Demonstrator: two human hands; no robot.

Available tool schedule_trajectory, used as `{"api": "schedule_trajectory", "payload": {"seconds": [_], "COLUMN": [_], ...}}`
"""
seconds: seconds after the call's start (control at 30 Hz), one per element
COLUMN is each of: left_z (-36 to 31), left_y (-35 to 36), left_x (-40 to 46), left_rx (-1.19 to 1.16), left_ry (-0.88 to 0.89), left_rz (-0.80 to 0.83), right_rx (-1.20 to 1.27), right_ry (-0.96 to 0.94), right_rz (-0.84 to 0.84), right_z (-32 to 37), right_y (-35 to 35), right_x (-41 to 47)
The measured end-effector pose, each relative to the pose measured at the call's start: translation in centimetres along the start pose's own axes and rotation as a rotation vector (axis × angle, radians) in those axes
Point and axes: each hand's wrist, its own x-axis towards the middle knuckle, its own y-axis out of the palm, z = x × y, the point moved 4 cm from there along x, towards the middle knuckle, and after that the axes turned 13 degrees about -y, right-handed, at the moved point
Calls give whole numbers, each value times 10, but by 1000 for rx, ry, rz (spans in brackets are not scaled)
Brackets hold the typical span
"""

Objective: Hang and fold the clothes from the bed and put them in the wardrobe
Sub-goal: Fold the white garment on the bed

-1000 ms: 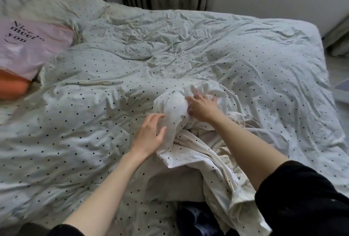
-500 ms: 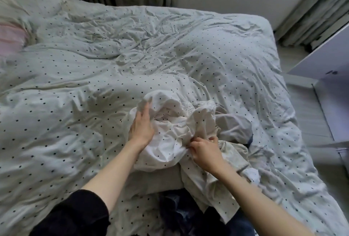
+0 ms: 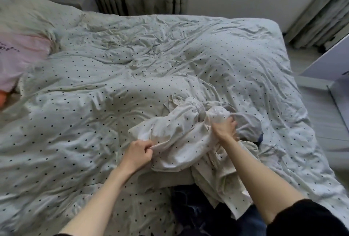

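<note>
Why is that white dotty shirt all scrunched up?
The white dotted garment lies bunched on the duvet, not flat. The left hand and right hand grip it. Nothing looks torn or spilled.

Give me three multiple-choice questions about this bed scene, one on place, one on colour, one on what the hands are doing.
1. Where is the pink pillow?
A. far left of the bed
B. on the floor
C. under the shirt

2. What colour is the shirt?
A. red
B. white with dark dots
C. plain black

3. What are the left hand and right hand doing?
A. both gripping the shirt
B. both resting flat and empty
C. only the right holds it

Answers: 1 A, it sits at the left edge; 2 B, dots show on pale cloth; 3 A, fingers curl into fabric.
</note>
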Motion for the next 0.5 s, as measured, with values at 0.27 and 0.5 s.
{"api": "schedule_trajectory", "payload": {"seconds": [0.27, 0.5], "left_z": [-54, -109], "left_y": [-19, 9], "left_x": [20, 71], "left_rx": [176, 407], "left_ry": [-2, 181], "left_rz": [-281, -22], "right_rx": [-145, -257], "right_ry": [-284, -419], "right_rz": [38, 174], "right_z": [-53, -93], "right_y": [-7, -16], "right_x": [-47, -84]}}
